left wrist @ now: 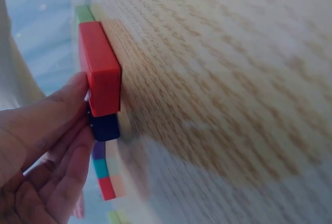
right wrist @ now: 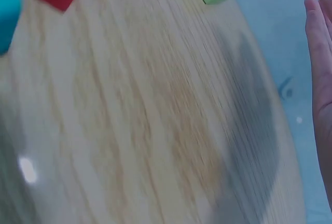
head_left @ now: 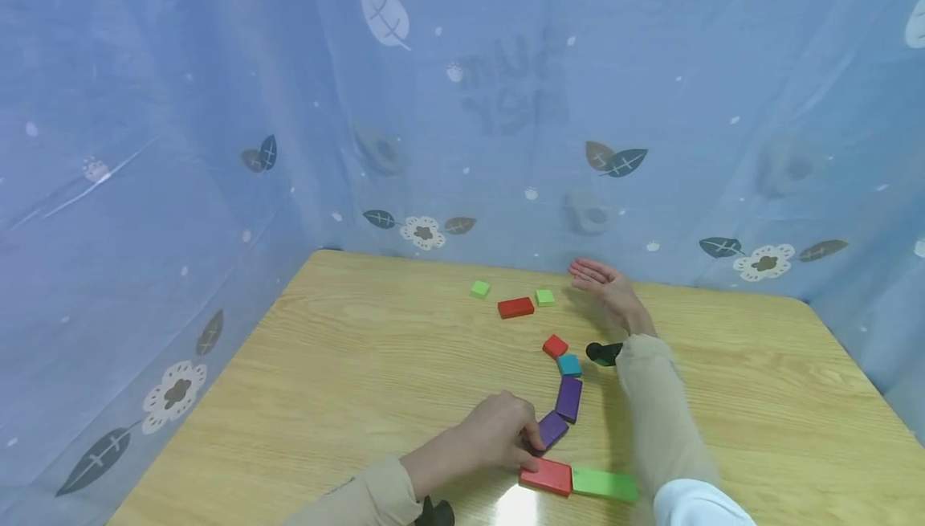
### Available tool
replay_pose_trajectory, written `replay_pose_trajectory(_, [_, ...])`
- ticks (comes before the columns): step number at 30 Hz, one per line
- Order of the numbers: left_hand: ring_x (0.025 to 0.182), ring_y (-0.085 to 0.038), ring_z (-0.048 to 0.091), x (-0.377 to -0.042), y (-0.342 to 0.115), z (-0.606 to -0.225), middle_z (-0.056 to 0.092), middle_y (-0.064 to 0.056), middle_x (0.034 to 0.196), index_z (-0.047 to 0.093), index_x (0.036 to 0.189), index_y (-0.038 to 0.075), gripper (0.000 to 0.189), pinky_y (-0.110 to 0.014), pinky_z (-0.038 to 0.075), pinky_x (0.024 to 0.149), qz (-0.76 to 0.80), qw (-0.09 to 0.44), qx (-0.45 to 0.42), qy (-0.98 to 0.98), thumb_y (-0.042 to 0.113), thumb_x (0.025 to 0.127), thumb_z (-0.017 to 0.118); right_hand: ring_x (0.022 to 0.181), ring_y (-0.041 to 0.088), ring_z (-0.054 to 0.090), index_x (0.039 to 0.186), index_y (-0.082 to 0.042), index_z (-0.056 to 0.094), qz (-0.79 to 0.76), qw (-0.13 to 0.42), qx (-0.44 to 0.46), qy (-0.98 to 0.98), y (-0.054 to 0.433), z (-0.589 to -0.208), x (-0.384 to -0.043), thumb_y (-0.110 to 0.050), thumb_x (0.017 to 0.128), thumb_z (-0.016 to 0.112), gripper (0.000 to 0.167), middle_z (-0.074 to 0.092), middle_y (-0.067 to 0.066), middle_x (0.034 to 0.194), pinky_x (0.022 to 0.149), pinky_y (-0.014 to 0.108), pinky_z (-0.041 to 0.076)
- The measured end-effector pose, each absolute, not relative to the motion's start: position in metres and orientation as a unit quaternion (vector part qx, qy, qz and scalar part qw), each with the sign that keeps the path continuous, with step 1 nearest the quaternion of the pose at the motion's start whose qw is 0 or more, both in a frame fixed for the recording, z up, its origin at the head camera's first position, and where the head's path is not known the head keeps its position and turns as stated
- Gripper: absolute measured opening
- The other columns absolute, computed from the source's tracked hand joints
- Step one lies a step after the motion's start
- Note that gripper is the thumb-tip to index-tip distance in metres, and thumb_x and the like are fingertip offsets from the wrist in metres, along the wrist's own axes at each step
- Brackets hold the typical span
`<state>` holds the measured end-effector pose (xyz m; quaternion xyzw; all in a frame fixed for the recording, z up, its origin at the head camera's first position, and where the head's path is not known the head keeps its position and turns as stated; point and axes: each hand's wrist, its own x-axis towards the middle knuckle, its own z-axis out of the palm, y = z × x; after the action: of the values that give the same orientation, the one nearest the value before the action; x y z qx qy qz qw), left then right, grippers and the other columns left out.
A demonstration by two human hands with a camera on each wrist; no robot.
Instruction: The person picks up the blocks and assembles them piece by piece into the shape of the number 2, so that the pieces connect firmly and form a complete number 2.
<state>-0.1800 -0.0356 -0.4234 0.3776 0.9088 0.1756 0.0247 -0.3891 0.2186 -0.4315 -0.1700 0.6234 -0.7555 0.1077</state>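
My left hand is at the near end of a bent line of blocks. Its index finger lies on the left end of a purple block, and its thumb is right at the corner of a red block; the purple end sits between them. In the left wrist view, the thumb overlaps the red block, with the dark purple block just beyond. A long green block adjoins the red one. My right hand, fingers straight, hovers by the table's far edge, holding nothing.
A second purple block, a blue block and a small red block continue the line. Farther back lie a red block and two small green blocks. A blue patterned curtain borders the wooden table.
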Motion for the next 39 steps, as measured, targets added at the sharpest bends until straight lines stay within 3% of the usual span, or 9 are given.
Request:
replay_pose_trajectory(5, [0.060,0.009,0.042,-0.179,-0.036,-0.423,0.060,0.017,0.071,0.078,0.082,0.022,0.019,-0.006,0.032,0.056,0.180,0.028,0.373,0.910,0.029,0.067,0.087,0.136,0.033,0.032,0.145,0.010,0.025,-0.732,0.109,-0.150,0.656,0.208,-0.434,-0.394,0.005,0.095,0.052,0.057,0.027,0.029,0.147,0.102,0.031,0.038])
replay_pose_trajectory(14, [0.059,0.008,0.043,-0.179,-0.037,-0.424,0.060,0.017,0.070,0.078,0.081,0.021,0.019,-0.007,0.034,0.056,0.183,0.035,0.374,0.909,0.029,0.067,0.087,0.138,0.036,0.029,0.145,0.007,0.030,-0.638,0.149,-0.147,0.741,0.194,-0.447,-0.396,0.009,0.088,0.061,0.065,0.032,0.025,0.149,0.096,0.021,0.042])
replay_pose_trajectory(17, [0.059,0.008,0.042,-0.178,-0.037,-0.425,0.060,0.017,0.071,0.078,0.081,0.020,0.018,-0.008,0.034,0.055,0.188,0.041,0.375,0.907,0.028,0.067,0.087,0.136,0.038,0.032,0.142,0.011,0.032,-0.627,0.152,-0.159,0.747,0.192,-0.449,-0.396,0.012,0.085,0.062,0.065,0.034,0.029,0.146,0.096,0.020,0.042])
replay_pose_trajectory(24, [0.058,0.007,0.042,-0.180,-0.039,-0.424,0.059,0.016,0.070,0.078,0.081,0.019,0.018,-0.009,0.034,0.054,0.195,0.042,0.369,0.908,0.028,0.068,0.086,0.117,0.030,0.054,0.131,0.017,0.044,-0.600,0.124,-0.173,0.771,0.189,-0.448,-0.398,0.009,0.085,0.064,0.051,0.045,0.034,0.134,0.090,0.021,0.047])
replay_pose_trajectory(32, [0.059,0.009,0.043,-0.181,-0.038,-0.425,0.059,0.017,0.070,0.079,0.082,0.019,0.019,-0.007,0.034,0.055,0.194,0.040,0.378,0.905,0.029,0.068,0.087,0.132,0.040,0.037,0.136,0.014,0.040,-0.593,0.141,-0.193,0.769,0.186,-0.447,-0.401,0.013,0.081,0.066,0.061,0.042,0.030,0.140,0.100,0.027,0.041])
replay_pose_trajectory(39, [0.059,0.009,0.043,-0.181,-0.039,-0.427,0.060,0.017,0.070,0.079,0.083,0.020,0.019,-0.008,0.034,0.055,0.196,0.041,0.374,0.905,0.028,0.067,0.087,0.123,0.035,0.049,0.126,0.013,0.052,-0.561,0.131,-0.180,0.797,0.183,-0.444,-0.402,0.007,0.082,0.069,0.048,0.050,0.028,0.133,0.094,0.025,0.046])
